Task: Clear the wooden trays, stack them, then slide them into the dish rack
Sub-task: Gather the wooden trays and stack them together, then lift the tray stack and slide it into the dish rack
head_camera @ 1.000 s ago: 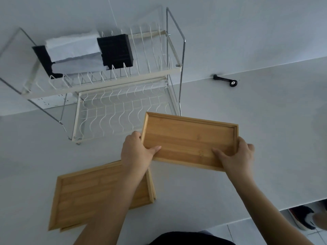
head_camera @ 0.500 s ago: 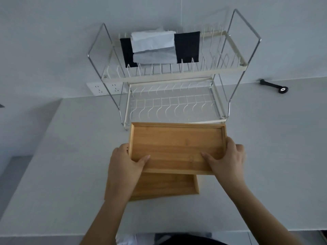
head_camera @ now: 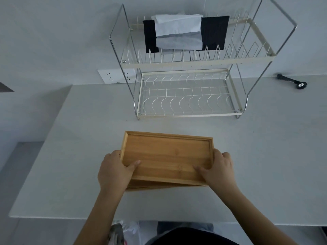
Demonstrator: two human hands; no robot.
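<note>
An empty wooden tray [head_camera: 166, 154] lies over a second wooden tray [head_camera: 164, 186], of which only a strip of the near edge shows beneath it. My left hand [head_camera: 115, 171] grips the top tray's left end, thumb inside the rim. My right hand [head_camera: 218, 170] grips its right end the same way. The two-tier wire dish rack [head_camera: 187, 115] stands on the white counter just behind the trays, its lower tier empty.
Folded white, grey and black cloths [head_camera: 184, 32] rest on the rack's upper tier. A black handled tool [head_camera: 292, 81] lies at the counter's back right. A wall socket [head_camera: 116, 76] sits left of the rack. The counter's left edge and front edge are close by.
Both hands carried the tray from the right to above the second tray and lowered it, so it now covers nearly all of the lower one. The view shifted left.
</note>
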